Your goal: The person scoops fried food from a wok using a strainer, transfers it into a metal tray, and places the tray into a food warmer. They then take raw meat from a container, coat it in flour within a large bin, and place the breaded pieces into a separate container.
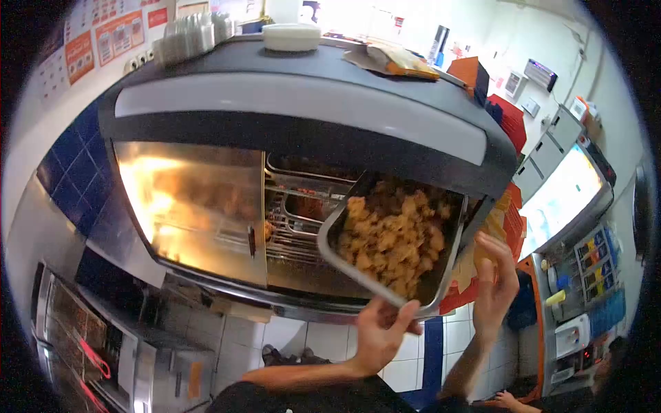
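A metal tray (358,275) heaped with fried chicken pieces (396,241) sits tilted at the right opening of a heated display cabinet (303,96), its far end inside. My left hand (385,334) grips the tray's near rim, thumb on top and fingers curled beneath. Beside the tray's right edge is my right hand (497,282), raised with fingers bent and apart; it appears to hold nothing. Inside the cabinet, left of the tray, smaller pans (306,206) rest on wire racks (296,244).
A glass door (196,213) covers the cabinet's left half. On its top stand clear lids (189,38), a white container (291,37) and a paper bag (392,60). Fryers with red-handled baskets (95,358) are lower left. Another person's hand (509,402) shows lower right.
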Tool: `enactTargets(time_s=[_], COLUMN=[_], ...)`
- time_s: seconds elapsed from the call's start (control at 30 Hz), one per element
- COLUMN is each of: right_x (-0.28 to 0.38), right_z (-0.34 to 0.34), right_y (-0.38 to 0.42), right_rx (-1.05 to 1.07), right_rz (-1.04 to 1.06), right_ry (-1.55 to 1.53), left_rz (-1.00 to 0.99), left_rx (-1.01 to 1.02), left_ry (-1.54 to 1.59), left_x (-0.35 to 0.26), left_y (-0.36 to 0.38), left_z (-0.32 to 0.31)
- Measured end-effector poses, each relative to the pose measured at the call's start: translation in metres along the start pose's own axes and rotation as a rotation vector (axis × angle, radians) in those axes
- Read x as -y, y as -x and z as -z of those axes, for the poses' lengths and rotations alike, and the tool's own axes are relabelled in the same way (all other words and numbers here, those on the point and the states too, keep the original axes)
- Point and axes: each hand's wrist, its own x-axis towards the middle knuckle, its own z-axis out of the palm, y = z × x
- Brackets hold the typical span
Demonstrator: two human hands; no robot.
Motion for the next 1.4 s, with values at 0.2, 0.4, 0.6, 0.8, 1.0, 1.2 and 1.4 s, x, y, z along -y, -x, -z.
enactTargets(time_s=[0.2,0.4,0.6,0.8,1.0,1.2,1.4], right_x=[-0.07,-0.11,-0.141,-0.075,-0.091,-0.116,-0.013], right_z=[-0.013,-0.053,-0.099,-0.114,-0.151,-0.151,-0.146], right_y=[0.055,0.052,0.013,-0.025,-0.022,-0.028,-0.017], right_rx=[-0.229,-0.175,-0.007,0.151,-0.45,-0.276,-0.373], right_rz=[-0.457,-0.575,-0.653,-0.539,-0.657,-0.819,-0.716], right_ry=[-0.275,-0.583,-0.884,-0.246,-1.427,-1.471,-1.023], left_rz=[-0.177,-0.384,-0.28,-0.669,-0.683,-0.663,-0.677], left_rx=[0.163,0.304,0.159,-0.589,-0.523,-0.478,-0.219], left_ry=[-0.122,-0.532,-0.842,-1.108,-1.093,-1.034,-1.116], left_x=[0.009,0.04,-0.015,-0.072,-0.08,-0.077,-0.036], left_y=[-0.05,-0.082,-0.056,-0.056,-0.069,-0.075,-0.076], left_z=[-0.048,-0.011,0.129,0.207,0.247,0.235,0.202])
